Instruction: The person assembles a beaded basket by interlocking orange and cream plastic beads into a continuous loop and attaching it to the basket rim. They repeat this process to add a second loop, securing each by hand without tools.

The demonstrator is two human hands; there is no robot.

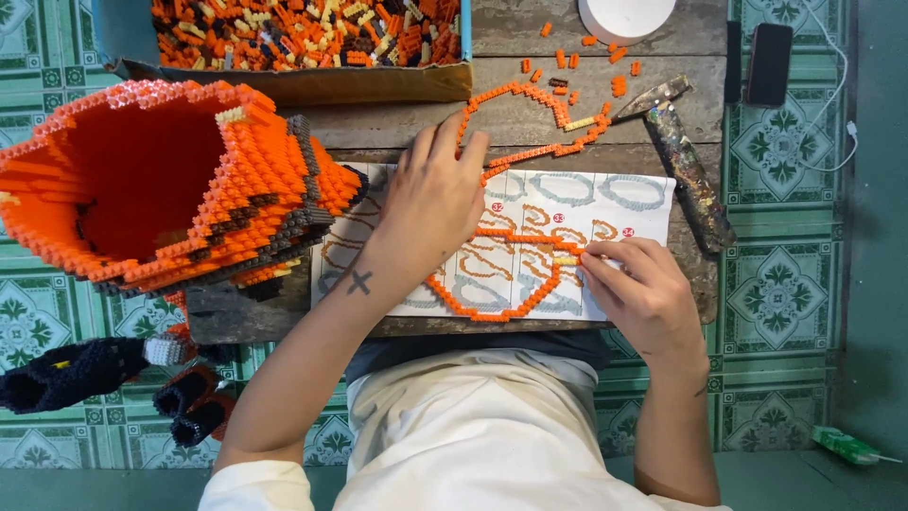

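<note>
Brick ring partly hidden, left hand covering

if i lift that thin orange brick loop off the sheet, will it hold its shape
Probably not: the orange brick loop is one brick wide, so it would likely sag or snap apart. It looks light. The left hand and right hand both steady it.

Orange brick ring on a white pattern sheet; green floral floor tiles.
</note>
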